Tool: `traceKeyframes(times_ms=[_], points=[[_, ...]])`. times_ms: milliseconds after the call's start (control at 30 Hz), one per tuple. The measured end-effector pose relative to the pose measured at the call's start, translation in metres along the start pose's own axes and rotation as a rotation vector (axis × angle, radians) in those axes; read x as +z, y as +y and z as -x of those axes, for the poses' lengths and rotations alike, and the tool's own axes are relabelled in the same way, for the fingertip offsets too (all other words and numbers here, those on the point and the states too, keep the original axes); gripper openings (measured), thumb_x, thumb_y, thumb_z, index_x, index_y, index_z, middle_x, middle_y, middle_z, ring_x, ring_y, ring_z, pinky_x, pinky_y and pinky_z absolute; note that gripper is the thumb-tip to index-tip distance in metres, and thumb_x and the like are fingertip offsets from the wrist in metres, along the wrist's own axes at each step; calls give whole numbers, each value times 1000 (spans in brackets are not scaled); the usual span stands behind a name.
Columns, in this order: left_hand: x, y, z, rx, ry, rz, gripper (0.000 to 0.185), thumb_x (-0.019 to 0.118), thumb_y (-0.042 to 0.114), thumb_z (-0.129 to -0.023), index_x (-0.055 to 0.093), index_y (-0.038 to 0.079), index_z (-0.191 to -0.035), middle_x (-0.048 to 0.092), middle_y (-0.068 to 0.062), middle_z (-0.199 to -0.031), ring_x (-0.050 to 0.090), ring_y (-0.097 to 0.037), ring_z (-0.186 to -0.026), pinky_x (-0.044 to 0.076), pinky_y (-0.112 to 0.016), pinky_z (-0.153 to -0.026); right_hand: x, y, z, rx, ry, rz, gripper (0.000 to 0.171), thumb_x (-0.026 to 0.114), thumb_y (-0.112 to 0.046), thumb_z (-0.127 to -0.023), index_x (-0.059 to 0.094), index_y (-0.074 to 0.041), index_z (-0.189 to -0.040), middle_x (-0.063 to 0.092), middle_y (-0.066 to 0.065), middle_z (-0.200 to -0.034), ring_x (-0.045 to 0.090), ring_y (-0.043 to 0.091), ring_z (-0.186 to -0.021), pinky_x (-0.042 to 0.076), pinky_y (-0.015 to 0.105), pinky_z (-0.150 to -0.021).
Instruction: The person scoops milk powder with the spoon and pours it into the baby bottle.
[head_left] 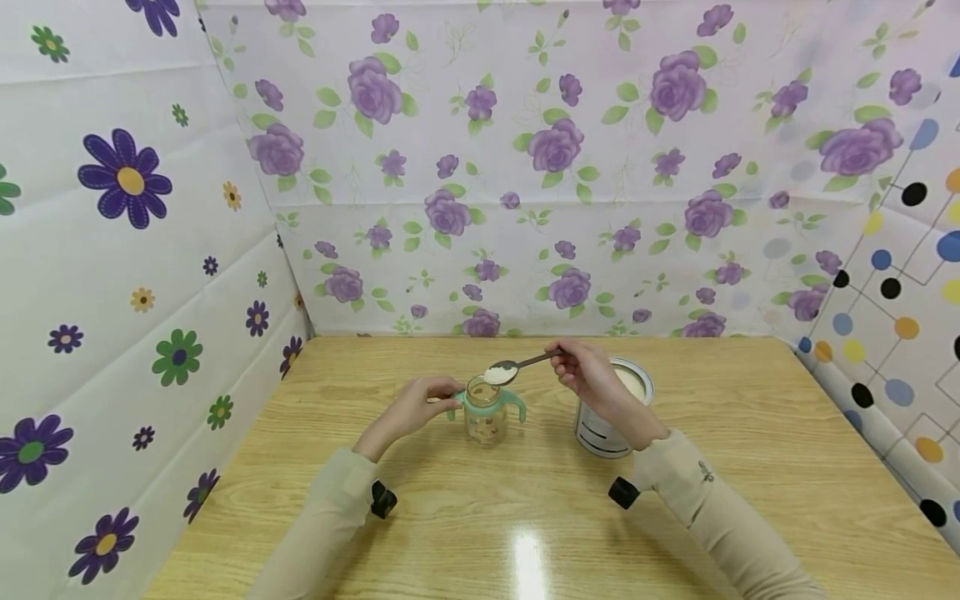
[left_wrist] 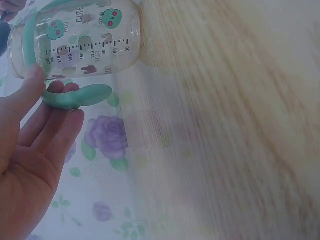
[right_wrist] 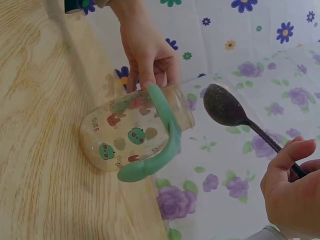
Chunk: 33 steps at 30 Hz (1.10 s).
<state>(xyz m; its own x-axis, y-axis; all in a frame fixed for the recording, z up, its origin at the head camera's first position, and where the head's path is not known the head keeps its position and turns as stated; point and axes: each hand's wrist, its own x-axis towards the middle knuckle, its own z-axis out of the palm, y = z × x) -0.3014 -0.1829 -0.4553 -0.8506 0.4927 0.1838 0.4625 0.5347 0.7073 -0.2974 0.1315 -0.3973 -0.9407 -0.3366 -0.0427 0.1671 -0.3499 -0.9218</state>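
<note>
Frame centre: 1 bottle (head_left: 486, 414) on worktop (head_left: 465, 517), L hand (head_left: 420, 404) fingers curled on its green handle. R hand (head_left: 592, 379) pinches 1 spoon (head_left: 513, 367) w/ powder over bottle mouth. 1 tin (head_left: 611, 417) just right.

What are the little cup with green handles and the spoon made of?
The baby bottle looks like clear plastic, perhaps glass: you see through its printed wall. Its handles look like matte mint plastic. The spoon looks like metal, dark and slightly shiny.
</note>
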Motion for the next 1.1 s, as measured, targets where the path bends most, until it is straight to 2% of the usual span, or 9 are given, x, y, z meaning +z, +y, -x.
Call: traceKeyframes(times_ms=[367, 1100], points=[[0, 2, 0, -14, 5, -10, 30, 66, 19, -92, 68, 11, -121, 69, -7, -116, 66, -22, -105, 56, -33, -89, 3, 0, -1, 4, -6, -16, 38, 35, -18, -107, 67, -9, -89, 59, -1, -71, 51, 4, -57, 38, 11, -46], [0, 0, 0, -5, 1, -3, 30, 66, 18, -92, 68, 11, -121, 69, -7, -116, 66, -22, -104, 57, -33, -87, 8, 2, -2, -7, -10, 16, 33, 38, -19, -106, 66, -6, -93, 60, -2, -71, 51, 4, -58, 39, 13, -47]])
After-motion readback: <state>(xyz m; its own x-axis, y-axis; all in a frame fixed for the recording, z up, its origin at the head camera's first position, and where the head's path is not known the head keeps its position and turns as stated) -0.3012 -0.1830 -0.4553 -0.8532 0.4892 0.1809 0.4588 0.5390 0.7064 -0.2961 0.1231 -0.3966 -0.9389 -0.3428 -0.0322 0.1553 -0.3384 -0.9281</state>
